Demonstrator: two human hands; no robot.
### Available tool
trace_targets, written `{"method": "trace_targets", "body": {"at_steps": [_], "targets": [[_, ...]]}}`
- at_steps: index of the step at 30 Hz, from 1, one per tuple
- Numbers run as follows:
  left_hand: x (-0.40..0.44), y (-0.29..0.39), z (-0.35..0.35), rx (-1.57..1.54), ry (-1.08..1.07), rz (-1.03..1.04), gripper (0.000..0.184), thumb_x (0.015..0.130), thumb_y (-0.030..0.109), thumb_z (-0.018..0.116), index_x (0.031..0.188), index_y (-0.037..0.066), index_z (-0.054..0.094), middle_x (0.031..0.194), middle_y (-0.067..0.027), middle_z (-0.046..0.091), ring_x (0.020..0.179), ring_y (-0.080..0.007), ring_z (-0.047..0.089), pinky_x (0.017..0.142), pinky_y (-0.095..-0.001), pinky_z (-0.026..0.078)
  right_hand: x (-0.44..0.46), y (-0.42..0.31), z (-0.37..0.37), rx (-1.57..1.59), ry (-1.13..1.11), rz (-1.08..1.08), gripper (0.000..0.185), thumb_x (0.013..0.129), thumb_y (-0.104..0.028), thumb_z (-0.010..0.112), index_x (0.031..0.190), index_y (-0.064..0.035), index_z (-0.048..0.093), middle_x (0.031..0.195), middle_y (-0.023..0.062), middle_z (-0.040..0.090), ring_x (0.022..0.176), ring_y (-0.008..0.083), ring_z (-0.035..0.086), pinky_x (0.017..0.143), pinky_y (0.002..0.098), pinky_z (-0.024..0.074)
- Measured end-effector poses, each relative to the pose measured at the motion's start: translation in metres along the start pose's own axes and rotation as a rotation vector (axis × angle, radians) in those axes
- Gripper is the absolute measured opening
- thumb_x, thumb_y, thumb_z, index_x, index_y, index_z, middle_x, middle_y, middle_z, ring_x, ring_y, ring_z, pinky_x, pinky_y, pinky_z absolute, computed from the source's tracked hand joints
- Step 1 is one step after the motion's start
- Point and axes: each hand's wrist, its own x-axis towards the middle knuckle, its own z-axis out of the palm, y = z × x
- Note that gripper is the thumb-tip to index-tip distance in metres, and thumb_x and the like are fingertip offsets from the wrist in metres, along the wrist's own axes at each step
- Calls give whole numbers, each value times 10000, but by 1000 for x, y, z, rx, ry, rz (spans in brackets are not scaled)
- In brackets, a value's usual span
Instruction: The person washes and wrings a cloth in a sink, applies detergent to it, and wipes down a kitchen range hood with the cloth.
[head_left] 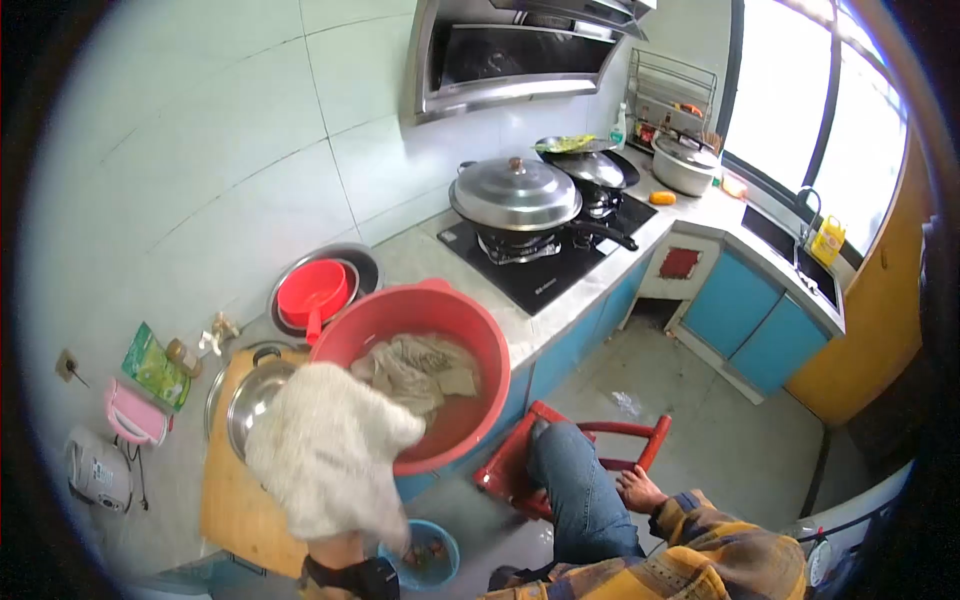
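A pale, wet-looking cloth [325,440] is draped over my left hand [338,552], hiding its fingers; only skin near the wrist shows below it. The cloth hangs in front of a wooden board [232,500] and a metal bowl [252,400]. Beside it, a big red basin [490,350] holds another light cloth [415,368] in shallow water. My right hand [640,490] is at the right, beside my knee and close to the rail of a red chair [652,445], its fingers apart and holding nothing visible.
A blue bucket [455,555] is on the floor under the cloth. Behind the basin are a red dipper [312,290] and a metal basin [368,268]. A lidded pan [515,195] stands on the stove [540,280]. A green pouch [155,368] leans at the left wall.
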Motion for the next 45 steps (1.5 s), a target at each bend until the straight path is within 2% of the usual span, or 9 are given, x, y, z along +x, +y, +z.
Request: {"method": "trace_targets", "body": {"at_steps": [8,15,28,30,31,33,36,39,45], "targets": [[195,44,224,-99,-344,112,631,906,519,392,1275,7,419,1266,-127,484,1144,-278,485,992,-418,370,14,109,-7,504,-379,-130,424,733,-400,636,1044,-114,599,1035,99,610,1013,294,555,793,423,449],[335,108,425,-194,-599,410,525,924,438,366,1238,20,408,1206,-123,491,1123,-258,474,956,-400,387,-62,310,-70,1206,-235,273,353,802,-253,633,1096,-60,601,992,89,655,890,217,625,742,303,490],[414,79,649,63,-659,631,453,943,305,384,1291,15,384,1255,-57,451,1141,-172,432,986,-318,333,43,318,-312,1143,-163,699,327,798,-245,627,1063,-55,611,966,102,656,872,221,627,735,315,490],[424,68,666,384,-683,945,418,935,256,363,1239,-28,410,1216,-182,468,1078,-271,483,955,-348,356,58,319,-320,1152,-148,702,323,798,-244,626,1058,-54,612,962,105,656,869,221,627,734,317,490],[482,40,657,808,-398,1840,391,941,215,340,1212,-55,417,1236,-220,458,1075,-335,487,943,-388,360,63,319,-325,1157,-144,707,321,797,-243,626,1055,-53,613,960,106,656,868,222,627,734,318,490],[458,53,668,814,-445,1294,380,938,197,353,1213,-58,416,1252,-224,450,1082,-366,482,944,-408,362,69,320,-332,1168,-142,717,317,797,-242,625,1050,-53,614,956,108,656,865,222,627,733,319,490],[497,27,652,839,-302,1300,577,822,234,541,1295,-42,357,1300,-235,399,1205,-387,379,1023,-420,299,72,323,-339,1187,-142,733,311,796,-240,623,1043,-51,617,949,111,657,861,223,628,731,322,490],[514,29,626,1405,-313,1388,1144,383,262,763,1365,-30,253,1350,-317,264,1249,-467,264,1090,-433,195,70,325,-342,1200,-139,748,305,795,-238,622,1035,-50,619,943,114,657,857,224,628,730,325,490],[572,0,575,998,-187,632,883,665,327,687,1366,17,250,1353,-206,346,1241,-361,340,1034,-351,301,70,333,-344,1207,-135,728,294,793,-235,619,1020,-48,623,931,121,657,848,226,629,727,330,490]]}}
